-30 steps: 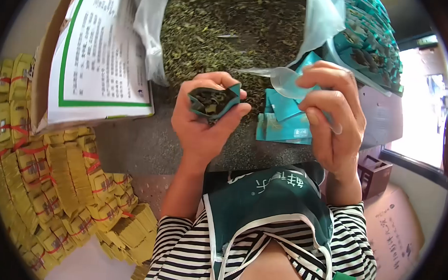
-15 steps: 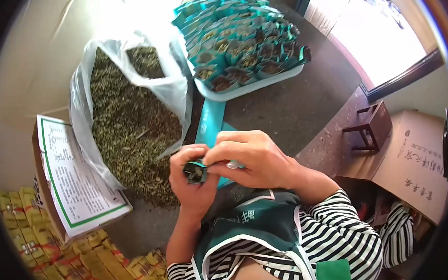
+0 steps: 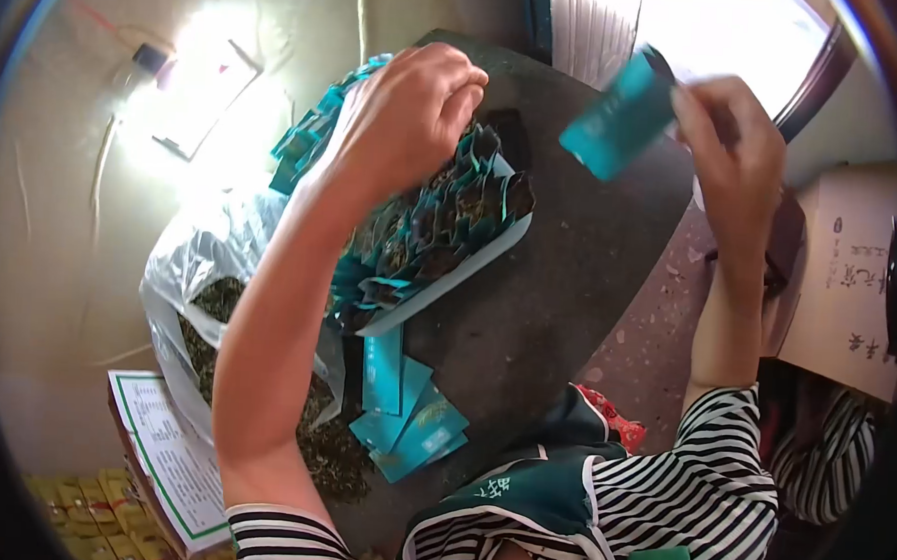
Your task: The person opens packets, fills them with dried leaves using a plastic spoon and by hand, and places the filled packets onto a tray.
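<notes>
Between the thumb and fingers of my right hand is a teal pouch, held up at the right of the table and slightly blurred. My left hand has its fingers curled closed above the far part of a light-coloured tray. What those fingers grip, if anything, is hidden. Rows of teal pouches stand upright in the tray, their tops open, with dried leafy contents showing. My left forearm covers part of the rows. Several flat teal pouches lie overlapping in front of the tray.
A clear plastic bag of dried leaf bits stands at the left, with some spilled on the dark table. A green-bordered printed sheet and yellow packets are lower left. A cardboard box stands at the right.
My hands were together near my chest around one pouch. They have moved apart and forward: the left over the tray, the right out to the right with a pouch. The camera view has shifted.
</notes>
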A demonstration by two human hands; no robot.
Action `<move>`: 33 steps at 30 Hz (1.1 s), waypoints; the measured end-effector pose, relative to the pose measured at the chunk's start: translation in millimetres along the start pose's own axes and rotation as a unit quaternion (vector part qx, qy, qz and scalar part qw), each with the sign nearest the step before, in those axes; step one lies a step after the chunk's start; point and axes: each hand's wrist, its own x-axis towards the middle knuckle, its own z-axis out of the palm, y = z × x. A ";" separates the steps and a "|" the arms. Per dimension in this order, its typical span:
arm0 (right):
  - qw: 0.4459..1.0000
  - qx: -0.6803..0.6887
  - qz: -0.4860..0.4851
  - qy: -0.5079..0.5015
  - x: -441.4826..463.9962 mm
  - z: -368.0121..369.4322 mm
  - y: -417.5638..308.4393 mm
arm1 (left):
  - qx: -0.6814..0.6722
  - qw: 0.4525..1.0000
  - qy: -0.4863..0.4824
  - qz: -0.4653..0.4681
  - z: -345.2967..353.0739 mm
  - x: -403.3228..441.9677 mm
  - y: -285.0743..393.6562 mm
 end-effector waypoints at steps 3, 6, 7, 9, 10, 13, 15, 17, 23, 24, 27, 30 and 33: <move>0.995 -0.024 -0.100 -0.017 37.7 30.6 37.4 | 0.035 0.987 -0.145 -0.061 31.5 42.7 -57.6; 0.954 0.127 -0.271 0.009 74.1 81.0 67.3 | 0.090 0.944 -0.281 -0.146 31.5 51.5 -74.3; 0.873 0.268 -0.404 0.041 87.1 99.8 61.8 | 0.133 0.920 -0.325 -0.175 28.7 49.2 -79.2; 0.995 0.036 -0.086 -0.038 73.9 106.7 60.1 | 0.158 0.917 -0.338 -0.141 20.7 43.0 -86.2; 0.994 0.029 -0.097 -0.045 76.1 117.9 62.2 | 0.138 0.928 -0.321 -0.127 15.9 37.8 -85.6; 0.993 0.052 -0.089 -0.058 76.9 145.6 65.6 | 0.122 0.940 -0.297 -0.115 11.3 28.1 -84.3; 0.991 0.069 -0.076 -0.091 75.7 158.5 68.3 | 0.124 0.943 -0.287 -0.116 13.1 26.4 -85.1; 0.987 0.094 -0.076 -0.106 74.8 173.9 75.3 | 0.129 0.947 -0.270 -0.118 15.7 24.2 -86.3; 0.987 0.069 -0.108 -0.095 79.6 179.9 83.5 | 0.122 0.946 -0.269 -0.136 15.1 21.9 -84.6; 0.987 0.070 -0.109 -0.095 79.2 178.2 81.6 | 0.123 0.946 -0.268 -0.137 14.3 21.1 -83.2; 0.990 0.036 -0.099 -0.093 76.9 173.3 76.3 | 0.125 0.948 -0.262 -0.127 13.1 20.5 -79.4; 0.991 0.031 -0.099 -0.084 77.7 172.9 72.6 | 0.143 0.941 -0.272 -0.139 12.4 18.5 -78.7; 0.992 0.042 -0.110 -0.033 81.6 171.0 70.5 | 0.156 0.953 -0.242 -0.095 11.8 15.3 -77.4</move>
